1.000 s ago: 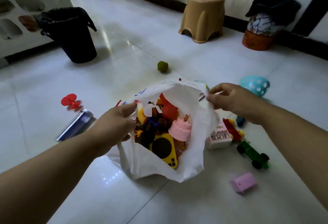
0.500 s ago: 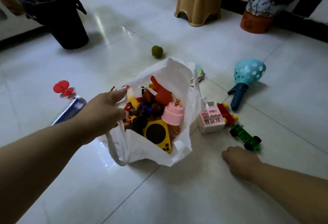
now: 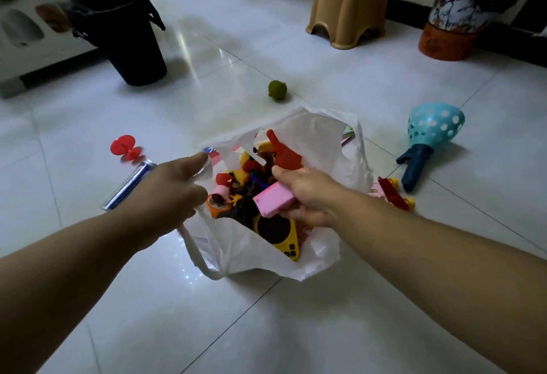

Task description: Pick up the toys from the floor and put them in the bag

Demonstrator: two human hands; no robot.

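Observation:
A white plastic bag (image 3: 313, 137) stands open on the tiled floor, holding several toys, among them a yellow toy (image 3: 278, 233) and a red piece (image 3: 284, 154). My left hand (image 3: 168, 196) grips the bag's left rim and holds it open. My right hand (image 3: 307, 196) is over the bag's mouth, shut on a pink block (image 3: 273, 197). On the floor lie a green ball (image 3: 277, 90), a teal catcher cup with a dark handle (image 3: 429, 134), a red propeller toy (image 3: 125, 148) and red and yellow bricks (image 3: 393, 193) partly hidden behind my right arm.
A silver-blue tube (image 3: 130, 184) lies left of the bag. A black bin (image 3: 124, 36) stands at the back left, a tan plastic stool (image 3: 349, 0) at the back, and an orange-based pot with dark cloth (image 3: 455, 18) at the back right by the wall.
My right hand let go of the bag's rim, reached down to the floor at the right, and now holds the pink block over the bag. My left hand keeps the bag's rim.

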